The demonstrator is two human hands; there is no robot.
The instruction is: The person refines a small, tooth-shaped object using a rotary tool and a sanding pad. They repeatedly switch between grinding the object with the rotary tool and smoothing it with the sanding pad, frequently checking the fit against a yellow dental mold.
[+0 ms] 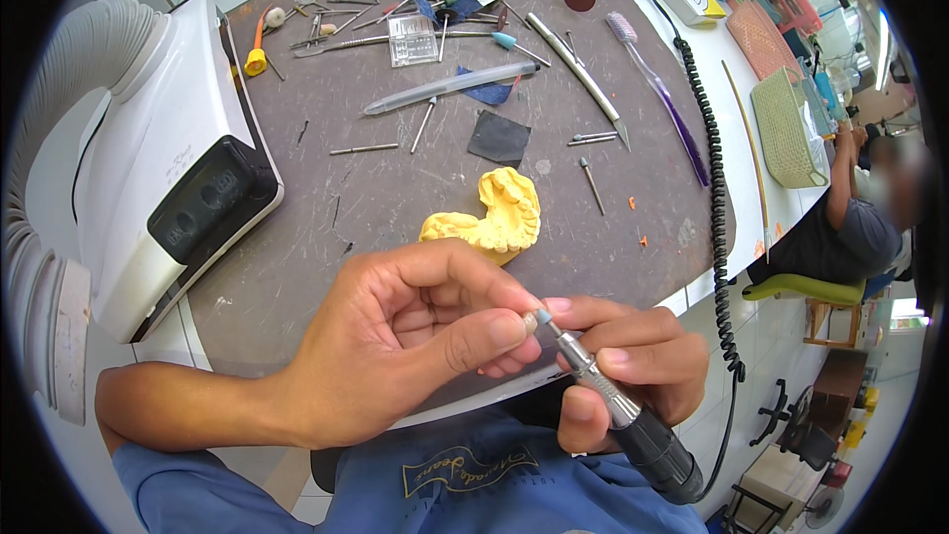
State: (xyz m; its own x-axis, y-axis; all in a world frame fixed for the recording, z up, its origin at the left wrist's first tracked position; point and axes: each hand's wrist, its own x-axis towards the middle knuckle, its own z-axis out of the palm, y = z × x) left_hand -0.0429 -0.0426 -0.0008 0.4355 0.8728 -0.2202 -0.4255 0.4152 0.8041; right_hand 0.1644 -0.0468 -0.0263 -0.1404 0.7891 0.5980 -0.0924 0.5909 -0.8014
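Between the thumb and fingertips of my left hand (405, 336) is a small tooth-coloured dental crown (531, 322), partly covered by the fingers. My right hand (638, 356) grips a rotary handpiece (618, 400) with a silver nose and a black body. Its pale blue polishing tip (544, 315) meets the crown or lies right against it. Just beyond my left hand, a yellow dental cast (494, 216) of a tooth arch rests on the brown work mat (386, 178).
A white suction unit (198, 168) with a ribbed hose stands at left. Burs, a clear pen (450, 89), a craft knife (583, 74) and a purple toothbrush (662, 99) lie beyond the cast. A coiled black cord (712, 168) runs down the right. A seated person (855, 208) is at far right.
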